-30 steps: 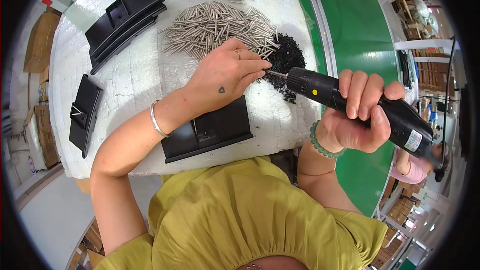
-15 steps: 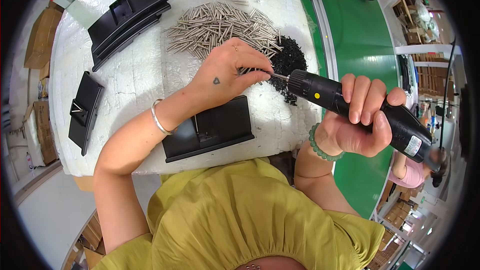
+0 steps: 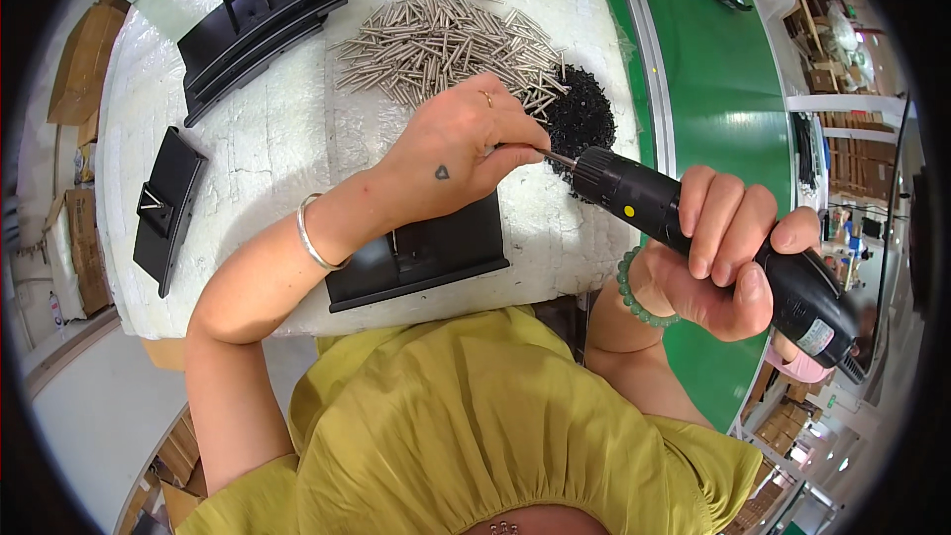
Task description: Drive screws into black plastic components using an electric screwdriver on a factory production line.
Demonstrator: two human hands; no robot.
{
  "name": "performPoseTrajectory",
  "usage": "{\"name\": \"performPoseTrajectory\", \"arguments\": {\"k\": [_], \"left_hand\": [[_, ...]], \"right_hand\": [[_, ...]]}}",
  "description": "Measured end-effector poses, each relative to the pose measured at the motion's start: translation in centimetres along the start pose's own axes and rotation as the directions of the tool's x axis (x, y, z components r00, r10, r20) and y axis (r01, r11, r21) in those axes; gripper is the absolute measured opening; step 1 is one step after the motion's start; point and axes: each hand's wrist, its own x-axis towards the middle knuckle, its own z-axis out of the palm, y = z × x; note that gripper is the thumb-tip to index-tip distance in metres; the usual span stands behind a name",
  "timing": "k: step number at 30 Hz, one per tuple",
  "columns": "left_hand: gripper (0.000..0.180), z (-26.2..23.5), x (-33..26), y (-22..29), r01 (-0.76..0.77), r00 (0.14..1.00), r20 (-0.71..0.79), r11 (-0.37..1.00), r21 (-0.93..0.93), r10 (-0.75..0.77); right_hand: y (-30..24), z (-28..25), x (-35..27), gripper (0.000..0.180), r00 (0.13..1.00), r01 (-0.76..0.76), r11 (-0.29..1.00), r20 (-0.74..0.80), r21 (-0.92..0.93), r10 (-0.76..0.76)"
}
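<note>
My right hand (image 3: pixel 728 253) is wrapped round a black electric screwdriver (image 3: pixel 634 200), whose bit points left. Thumb and fingertips of my left hand (image 3: pixel 461 144) pinch together at the bit's tip; whatever is between them is too small to make out. Under my left wrist lies a black plastic part (image 3: pixel 441 253), partly hidden by the arm. Beyond the hand a heap of silvery metal pins (image 3: pixel 446 45) is spread out. Beside it, a pile of small black screws (image 3: pixel 582 124) lies behind the bit.
A smaller black part (image 3: pixel 170 208) with a pin standing in it lies at the left. Longer curved black parts (image 3: pixel 263 25) are at the far left. The white padded table (image 3: pixel 267 159) borders a green surface (image 3: pixel 718 89) on the right. Another person's pink sleeve (image 3: pixel 800 365) shows at right.
The screwdriver's rear end has dipped a little with my right hand, so its bit slants up more toward my left fingertips. My left hand keeps its pinch, and the whole view has shifted slightly.
</note>
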Motion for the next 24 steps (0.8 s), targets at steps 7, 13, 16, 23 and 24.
{"name": "performPoseTrajectory", "arguments": {"k": [7, 13, 16, 23, 24], "left_hand": [[0.019, -2.2, -0.4, -1.8, 0.086, 0.996, 0.027, 0.986, 0.143, -0.091], [0.007, -7.7, -0.9, -3.9, -0.024, 0.999, 0.030, 0.874, 0.485, 0.011], [0.008, -6.4, -1.7, -3.5, -0.093, 0.989, 0.148, 0.876, 0.474, 0.025], [0.009, -5.4, -1.1, -3.5, -0.314, 0.920, 0.379, 0.768, 0.558, 0.100], [0.002, -5.4, -0.8, -3.4, -0.352, 0.903, 0.412, 0.756, 0.552, 0.119]], "right_hand": [[0.7, 0.0, -0.6, 0.027, 0.999, 0.007, 1.000, -0.050, -0.002, -0.007], [0.2, -0.6, -1.0, 0.027, 0.998, -0.007, 1.000, -0.059, -0.005, 0.007], [0.7, -0.8, -1.2, 0.030, 0.998, 0.001, 1.000, -0.064, 0.024, 0.000], [0.4, -0.3, -1.3, 0.033, 0.997, -0.002, 0.999, -0.071, 0.052, 0.006], [0.3, -0.2, -1.4, 0.033, 0.998, -0.003, 0.999, -0.069, 0.050, 0.006]]}}
